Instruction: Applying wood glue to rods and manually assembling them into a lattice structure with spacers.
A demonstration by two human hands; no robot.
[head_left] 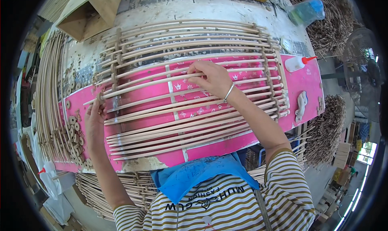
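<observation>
Long, thin wooden sticks (190, 51) lie side by side across the pink mat, with small brown wooden rings on them near both ends. My right hand (212, 78) is closed in a pinch around the middle of one stick (155, 83). At that stick's left end, the fingers of my left hand (95, 115) pinch a wooden ring (100, 96), which sits around the stick close to its tip. Nearer to me, several sticks (173, 134) have no rings at their left ends, while their right ends pass through a row of rings (275, 94).
Loose rings (75, 134) are heaped on the mat's (301, 79) left part. Bundled sticks (42, 97) lie at the far left. A wooden box (91, 12) stands at the back left. On the right are a white red-tipped bottle (296, 63), a white tool (301, 105) and a fan (361, 65).
</observation>
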